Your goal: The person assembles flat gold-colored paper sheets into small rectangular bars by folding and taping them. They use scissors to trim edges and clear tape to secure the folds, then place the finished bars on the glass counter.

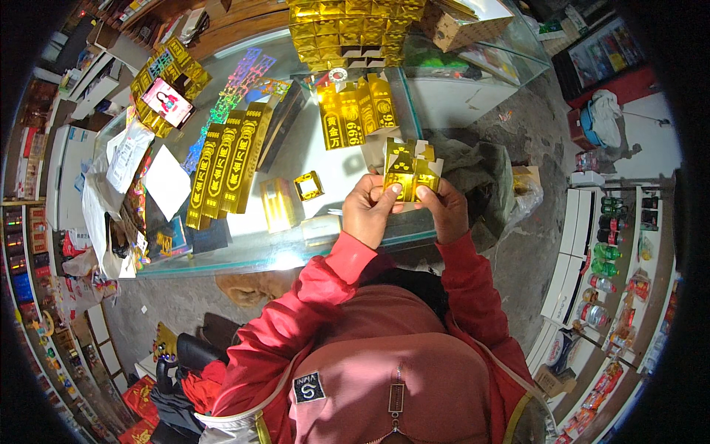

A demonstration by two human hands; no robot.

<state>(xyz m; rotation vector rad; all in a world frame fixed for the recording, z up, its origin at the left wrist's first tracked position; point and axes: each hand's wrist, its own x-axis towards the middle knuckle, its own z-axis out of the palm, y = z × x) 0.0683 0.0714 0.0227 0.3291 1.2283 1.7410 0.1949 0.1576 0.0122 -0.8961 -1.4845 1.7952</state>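
Note:
Between both hands, above the front edge of the glass counter, is a small gold foil paper box (400, 164) with raised flaps at its top. My left hand (369, 208) pinches its lower left side, thumb on the front. On the lower right, the thumb and fingers of my right hand (445, 210) press against it. Just beyond stand several taller gold paper boxes (342, 118) with open upper ends. Left of my left hand lie a small gold box (309, 185) and a flat gold piece (278, 205).
The glass counter (340, 244) also carries long gold printed strips (229, 166), a stack of gold boxes (355, 29) at the back, a lit phone (167, 103) and a white sheet (167, 183). A cardboard box (458, 28) sits back right. Shelves with bottles (606, 251) line the right.

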